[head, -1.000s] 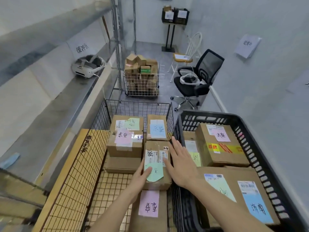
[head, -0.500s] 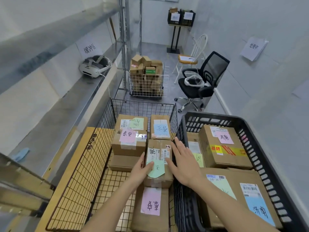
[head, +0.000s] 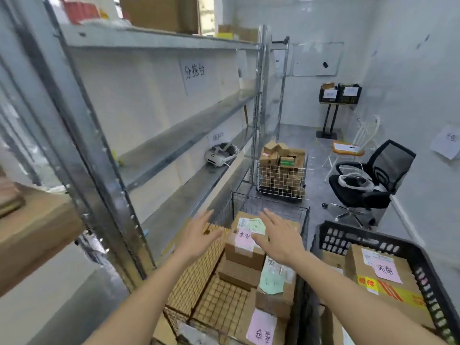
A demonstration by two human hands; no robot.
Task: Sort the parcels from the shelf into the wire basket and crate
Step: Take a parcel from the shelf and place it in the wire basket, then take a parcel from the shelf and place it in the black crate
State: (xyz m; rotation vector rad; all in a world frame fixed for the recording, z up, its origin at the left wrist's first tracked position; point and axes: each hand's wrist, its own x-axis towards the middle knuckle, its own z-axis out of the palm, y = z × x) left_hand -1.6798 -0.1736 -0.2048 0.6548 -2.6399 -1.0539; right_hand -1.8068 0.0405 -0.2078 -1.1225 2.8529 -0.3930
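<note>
A blurred cardboard box (head: 32, 235) is sitting at the far left, beside the metal shelf (head: 159, 155), where a white headset (head: 220, 155) is lying on a lower board. The left hand (head: 199, 235) is hovering above the left wall of the wire basket (head: 196, 277), fingers spread and straight, holding nothing. Inside the basket, parcels are lying stacked: one with a pink label (head: 245, 242) at the back, one with a green label (head: 273, 282) nearer. The right hand (head: 278, 235) is hanging over them, fingers straight and splayed, gripping nothing; whether it is brushing the top parcel is hard to tell. To the right, the black crate (head: 423, 267) is holding a parcel with yellow tape (head: 383, 280). Behind it, an office chair (head: 368, 185) is standing.
</note>
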